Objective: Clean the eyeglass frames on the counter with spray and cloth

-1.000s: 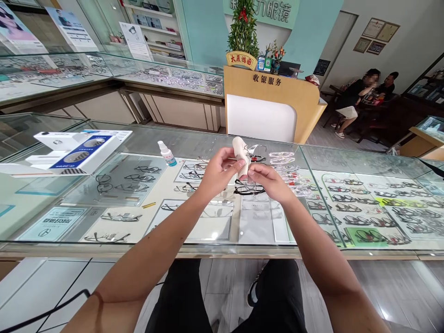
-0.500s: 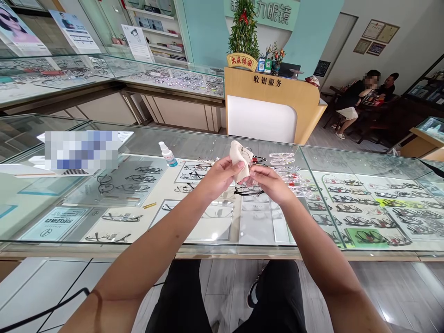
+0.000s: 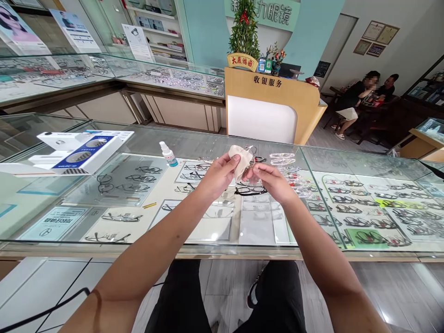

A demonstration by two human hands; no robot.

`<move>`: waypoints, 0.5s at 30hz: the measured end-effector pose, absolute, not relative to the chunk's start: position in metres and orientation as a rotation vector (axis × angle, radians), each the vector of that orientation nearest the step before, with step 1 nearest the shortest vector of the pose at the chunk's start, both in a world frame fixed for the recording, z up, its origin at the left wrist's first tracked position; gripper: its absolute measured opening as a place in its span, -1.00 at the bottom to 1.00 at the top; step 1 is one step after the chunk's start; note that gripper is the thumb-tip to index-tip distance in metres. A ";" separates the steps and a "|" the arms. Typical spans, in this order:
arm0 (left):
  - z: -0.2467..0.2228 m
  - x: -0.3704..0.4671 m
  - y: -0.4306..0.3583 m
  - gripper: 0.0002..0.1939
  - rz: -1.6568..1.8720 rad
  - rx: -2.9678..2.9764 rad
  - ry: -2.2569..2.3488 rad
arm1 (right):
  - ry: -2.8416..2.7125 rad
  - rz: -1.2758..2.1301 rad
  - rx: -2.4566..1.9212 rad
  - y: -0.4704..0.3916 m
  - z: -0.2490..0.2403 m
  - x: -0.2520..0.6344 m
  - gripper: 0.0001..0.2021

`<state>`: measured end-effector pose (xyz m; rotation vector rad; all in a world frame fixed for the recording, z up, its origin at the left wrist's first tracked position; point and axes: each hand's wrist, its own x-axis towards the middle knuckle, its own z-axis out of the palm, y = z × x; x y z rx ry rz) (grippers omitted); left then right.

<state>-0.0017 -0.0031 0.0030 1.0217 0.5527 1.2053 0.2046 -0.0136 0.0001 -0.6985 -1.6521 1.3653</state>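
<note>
Above the glass counter, my left hand is closed on a cream cleaning cloth. A pair of thin-rimmed eyeglasses is at the cloth's right side, partly covered by it. My right hand pinches the eyeglasses between thumb and fingers, close to the left hand. Most of the frame is hidden by the fingers and cloth. Just below the hands, a black-framed pair of glasses shows. To the left of the hands, a white spray bottle with bluish liquid stands upright on the counter.
The glass display counter holds several rows of eyeglasses. An opened white and blue box lies at the left. Beyond are a wooden cashier desk, a leafy plant and two seated people at the far right.
The cloth has shifted slightly left and down, and more of the eyeglasses' lens and rim shows beside it. My right hand has moved a little to the right.
</note>
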 end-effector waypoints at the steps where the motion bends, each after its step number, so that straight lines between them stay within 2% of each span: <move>1: 0.002 -0.002 -0.002 -0.49 1.203 0.993 0.557 | -1.653 1.360 -0.703 -0.014 0.000 0.205 -0.58; 15: -0.002 0.004 -0.003 -0.49 1.239 1.035 0.544 | -1.518 1.430 -0.725 -0.012 -0.004 0.197 -0.62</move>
